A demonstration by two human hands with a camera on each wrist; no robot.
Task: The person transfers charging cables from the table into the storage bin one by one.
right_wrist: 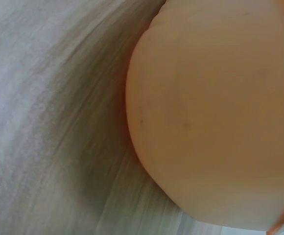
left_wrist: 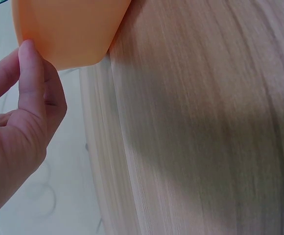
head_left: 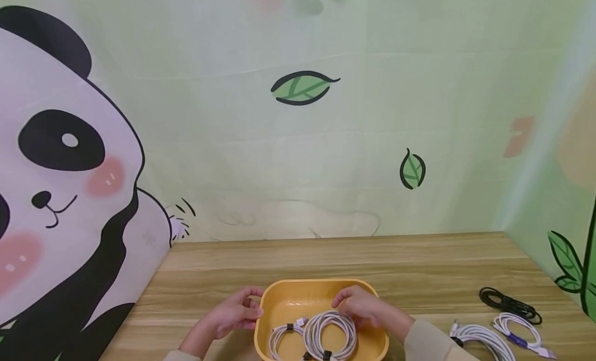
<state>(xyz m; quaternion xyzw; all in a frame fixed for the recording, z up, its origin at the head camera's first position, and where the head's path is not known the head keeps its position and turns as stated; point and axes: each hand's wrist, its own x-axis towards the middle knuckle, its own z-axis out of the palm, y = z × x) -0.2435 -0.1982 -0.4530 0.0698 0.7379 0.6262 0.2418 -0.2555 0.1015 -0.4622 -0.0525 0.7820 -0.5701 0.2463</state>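
Observation:
An orange plastic bin (head_left: 321, 284) sits on the wooden table at the front. My left hand (head_left: 235, 314) pinches its left wall, the thumb lying on the outside in the left wrist view. Inside the bin are two coiled white cables: a smaller coil (head_left: 274, 339) at left and a larger, thicker coil (head_left: 311, 330), each with a black tie. My right hand (head_left: 365, 306) reaches over the right wall, its curled fingers at the upper right edge of the larger coil. Some of those fingertips are hidden behind the coil. Only the bin's outer wall (right_wrist: 210, 117) shows in the right wrist view.
On the table to the right lie a black bundled cable (head_left: 509, 305), a thin white cable (head_left: 514, 327) with a blue-purple tie, and a thick white cable coil (head_left: 484, 335), partly covered by the right sleeve. A printed panda backdrop (head_left: 302, 159) stands behind the table (head_left: 419, 252).

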